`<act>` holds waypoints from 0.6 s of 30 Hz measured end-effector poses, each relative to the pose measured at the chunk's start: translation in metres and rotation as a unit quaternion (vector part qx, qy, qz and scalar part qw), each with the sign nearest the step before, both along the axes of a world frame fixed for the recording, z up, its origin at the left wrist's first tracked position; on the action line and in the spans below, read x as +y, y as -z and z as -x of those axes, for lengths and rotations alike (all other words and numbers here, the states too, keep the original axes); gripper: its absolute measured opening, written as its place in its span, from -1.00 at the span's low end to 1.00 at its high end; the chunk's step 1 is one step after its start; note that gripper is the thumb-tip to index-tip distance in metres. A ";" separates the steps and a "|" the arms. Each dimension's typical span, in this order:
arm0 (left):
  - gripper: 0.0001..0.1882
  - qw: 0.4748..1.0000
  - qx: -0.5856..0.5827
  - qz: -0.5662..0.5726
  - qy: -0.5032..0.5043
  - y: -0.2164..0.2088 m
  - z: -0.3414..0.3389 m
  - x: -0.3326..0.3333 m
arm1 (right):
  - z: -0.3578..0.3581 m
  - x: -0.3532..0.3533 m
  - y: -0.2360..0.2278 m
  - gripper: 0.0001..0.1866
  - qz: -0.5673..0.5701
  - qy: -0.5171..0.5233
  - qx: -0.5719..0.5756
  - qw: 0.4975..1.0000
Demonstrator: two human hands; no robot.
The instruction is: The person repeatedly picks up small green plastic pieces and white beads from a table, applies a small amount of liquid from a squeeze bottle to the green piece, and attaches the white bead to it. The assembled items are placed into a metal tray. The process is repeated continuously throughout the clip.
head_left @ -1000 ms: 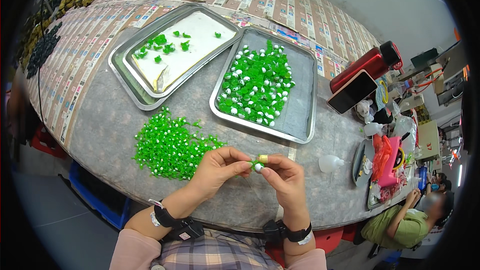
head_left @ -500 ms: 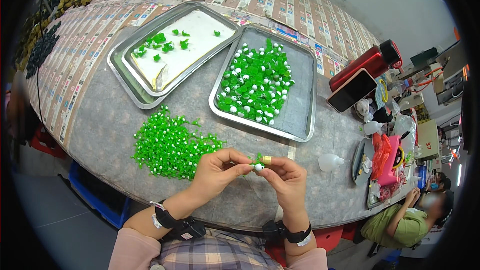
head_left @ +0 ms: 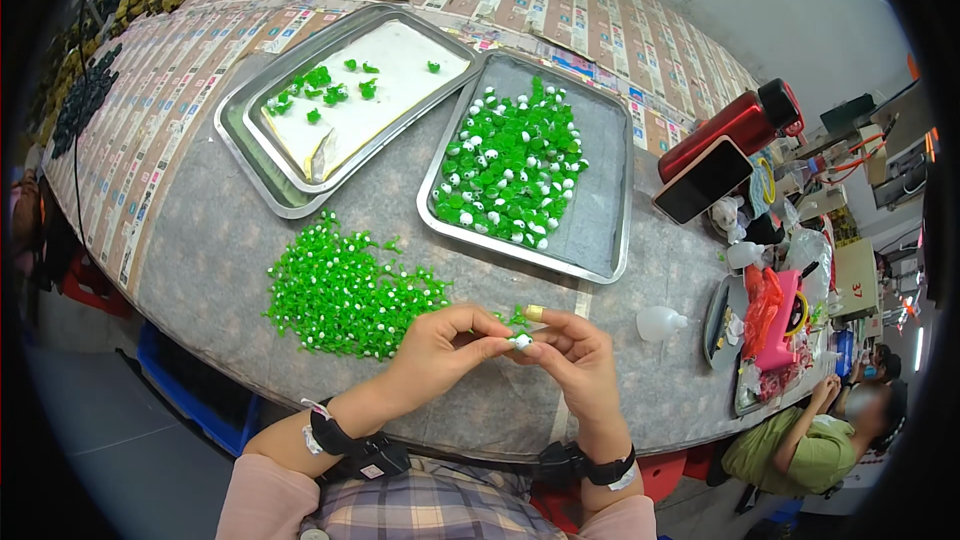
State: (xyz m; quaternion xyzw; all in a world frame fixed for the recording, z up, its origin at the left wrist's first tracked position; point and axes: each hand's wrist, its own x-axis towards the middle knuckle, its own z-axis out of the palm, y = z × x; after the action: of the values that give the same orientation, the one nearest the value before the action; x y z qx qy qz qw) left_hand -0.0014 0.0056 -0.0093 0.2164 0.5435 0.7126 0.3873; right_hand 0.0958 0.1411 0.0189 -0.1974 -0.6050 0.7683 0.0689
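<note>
Between the fingertips of both hands sits a small green plastic figure piece with a white eye ball (head_left: 521, 341) on it. My left hand (head_left: 440, 352) pinches it from the left side with thumb and forefinger. On the other side my right hand (head_left: 582, 368) grips it with its thumb and curled fingers, a yellowish band round one fingertip. Some green of the piece shows just above the fingers. Left of my left hand lies a heap of small green pieces with white dots (head_left: 345, 290). Beyond my hands a metal tray (head_left: 600, 210) holds many green pieces with white eye balls.
Two stacked metal trays (head_left: 285, 198) at the far left hold a white sheet and several green pieces. To the right are a white squeeze bottle (head_left: 660, 324), a phone (head_left: 703, 180) leaning on a red flask (head_left: 725, 130), and a pink holder (head_left: 778, 325). Another person (head_left: 800, 450) sits at far right.
Both hands have shifted slightly down with the piece. The white eye ball has turned a little, and my right wrist has moved slightly to the right.
</note>
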 end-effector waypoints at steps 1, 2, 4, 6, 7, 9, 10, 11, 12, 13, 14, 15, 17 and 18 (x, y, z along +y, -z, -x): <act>-0.91 0.998 0.064 0.007 -0.003 0.000 0.000 0.000 | -0.001 0.002 0.000 -0.77 -0.004 -0.010 0.002 1.000; -0.90 0.992 0.127 0.014 -0.004 -0.001 0.001 -0.001 | -0.002 0.004 0.001 -0.76 -0.008 -0.019 -0.007 1.000; -0.89 0.969 0.247 0.019 -0.008 -0.001 0.001 -0.001 | -0.004 0.007 0.004 -0.75 -0.016 -0.039 -0.024 0.999; -0.88 0.933 0.360 0.018 -0.015 -0.002 0.002 -0.001 | -0.005 0.007 0.007 -0.77 0.006 -0.040 -0.029 0.999; -0.89 0.927 0.374 0.021 -0.021 -0.002 0.001 -0.001 | -0.005 0.007 0.008 -0.78 0.017 -0.040 -0.032 0.999; -0.89 0.914 0.404 0.026 -0.033 -0.003 -0.001 0.001 | -0.006 0.007 0.010 -0.78 0.033 -0.032 -0.034 0.998; -0.89 0.911 0.410 0.030 -0.034 -0.004 -0.001 0.000 | -0.007 0.006 0.011 -0.79 0.041 -0.029 -0.035 0.998; -0.90 0.909 0.415 0.034 -0.034 -0.004 -0.002 0.000 | -0.007 0.005 0.012 -0.79 0.042 -0.027 -0.034 0.998; -0.90 0.906 0.420 0.038 -0.034 -0.004 -0.002 0.000 | -0.007 0.005 0.013 -0.79 0.043 -0.026 -0.033 0.998; -0.89 0.905 0.421 0.041 -0.036 -0.004 -0.003 0.000 | -0.008 0.005 0.014 -0.79 0.044 -0.025 -0.032 0.998; -0.89 0.904 0.423 0.043 -0.038 -0.004 -0.003 0.000 | -0.008 0.004 0.014 -0.79 0.048 -0.025 -0.033 0.998; -0.88 0.903 0.425 0.045 -0.040 -0.005 -0.003 0.000 | -0.008 0.004 0.015 -0.79 0.052 -0.024 -0.034 0.998; -0.88 0.903 0.425 0.045 -0.041 -0.005 -0.003 0.001 | -0.008 0.004 0.015 -0.79 0.057 -0.022 -0.036 0.998; -0.88 0.903 0.425 0.045 -0.042 -0.005 -0.004 0.001 | -0.008 0.004 0.015 -0.80 0.057 -0.020 -0.037 0.997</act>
State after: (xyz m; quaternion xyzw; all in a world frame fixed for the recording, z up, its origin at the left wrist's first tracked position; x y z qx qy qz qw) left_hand 0.0022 0.0069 -0.0041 0.4580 0.6963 0.5439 0.0983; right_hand 0.1039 0.1450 0.0043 -0.2170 -0.5661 0.7950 0.0196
